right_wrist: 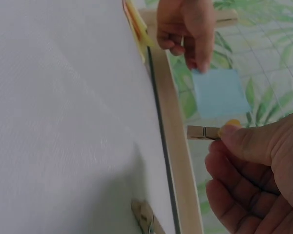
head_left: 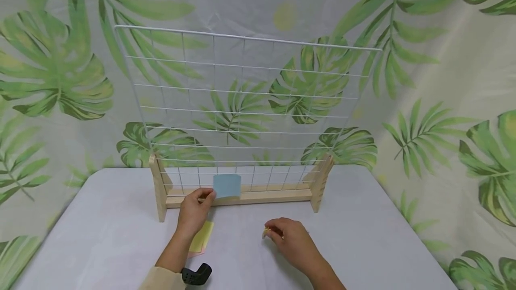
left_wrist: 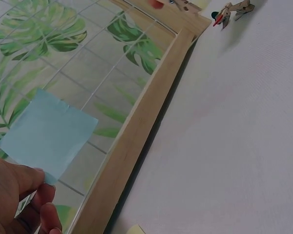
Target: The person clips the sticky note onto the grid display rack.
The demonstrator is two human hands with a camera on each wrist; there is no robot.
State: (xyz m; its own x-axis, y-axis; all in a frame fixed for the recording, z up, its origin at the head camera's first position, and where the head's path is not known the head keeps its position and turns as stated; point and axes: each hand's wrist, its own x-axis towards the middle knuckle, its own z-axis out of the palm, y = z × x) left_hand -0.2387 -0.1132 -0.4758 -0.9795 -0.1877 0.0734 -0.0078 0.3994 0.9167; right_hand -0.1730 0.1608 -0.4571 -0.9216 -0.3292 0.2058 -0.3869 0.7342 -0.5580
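My left hand (head_left: 193, 213) pinches a light blue square paper note (head_left: 227, 185) by its lower left corner. The note stands upright at the lower wires of a white wire grid (head_left: 242, 131); whether it touches them I cannot tell. To the right, above the table, my right hand (head_left: 293, 244) pinches a small wooden clothespin (right_wrist: 198, 132) between thumb and fingertips. A yellow decoration (right_wrist: 232, 123) shows on the clothespin, at the thumb. Its bare wooden end points toward the grid side in the right wrist view, apart from the note.
The grid stands in a wooden base (head_left: 242, 198) with two side posts. Yellow and pink paper notes (head_left: 202, 237) lie near my left forearm. More wooden clothespins (left_wrist: 229, 13) lie on the white table (head_left: 363, 232). A leaf-patterned cloth (head_left: 427, 129) hangs behind.
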